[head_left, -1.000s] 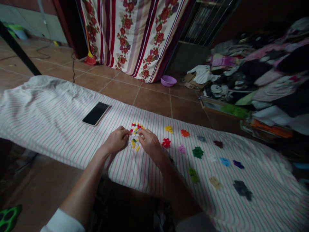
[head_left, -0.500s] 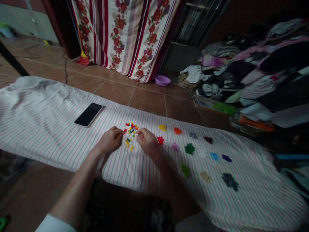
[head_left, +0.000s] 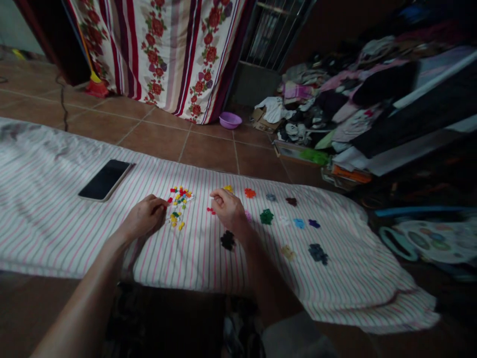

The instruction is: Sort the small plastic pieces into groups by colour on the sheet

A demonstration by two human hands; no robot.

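Observation:
My left hand [head_left: 146, 217] rests on the striped cloth [head_left: 186, 268], fingers pinched at a small red plastic piece [head_left: 170, 200] by the left edge of a mixed heap of small coloured pieces [head_left: 181, 196]. To the right of that heap, my right hand [head_left: 229, 210] is closed in a pinch on a small white piece [head_left: 212, 198]. It hovers over the sorted piles and partly hides the yellow pile [head_left: 228, 189], the red pile [head_left: 210, 211] and the pink pile [head_left: 248, 215]. A black pile [head_left: 227, 240] lies below the right hand.
Further right lie orange [head_left: 250, 193], green [head_left: 266, 217], light blue [head_left: 298, 223], beige [head_left: 287, 252] and dark grey [head_left: 318, 253] piles, among others. A phone [head_left: 106, 180] lies at left. Beyond are a purple basin [head_left: 230, 120], a curtain [head_left: 164, 54] and heaped clothes [head_left: 346, 94].
My right hand has moved right, away from the mixed heap, carrying the white piece toward the sorted piles. The left hand stays beside the heap. The view has turned to the right.

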